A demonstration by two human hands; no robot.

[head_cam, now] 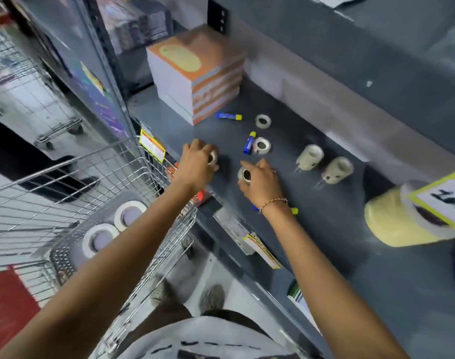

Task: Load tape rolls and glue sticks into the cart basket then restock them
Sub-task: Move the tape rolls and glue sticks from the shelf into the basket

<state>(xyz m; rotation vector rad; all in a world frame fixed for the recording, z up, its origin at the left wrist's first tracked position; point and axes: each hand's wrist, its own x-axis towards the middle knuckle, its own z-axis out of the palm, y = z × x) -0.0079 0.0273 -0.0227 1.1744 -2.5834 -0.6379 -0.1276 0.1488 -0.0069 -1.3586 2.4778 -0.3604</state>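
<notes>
tape rolls, small, white: one gripped in left hand, fingers curled round it, low over grey shelf near front edge; one pinched in right hand, just beside. two more loose on shelf: one toward the back, one touching a blue glue stick. second glue stick lying beside stacked orange-and-white boxes. third, partly hidden under right wrist, yellow cap showing. two taller pale rolls lying to the right; large yellow roll at far right behind a price tag. wire cart basket left of shelf, holding two large white tape rolls side by side on its perforated seat.
</notes>
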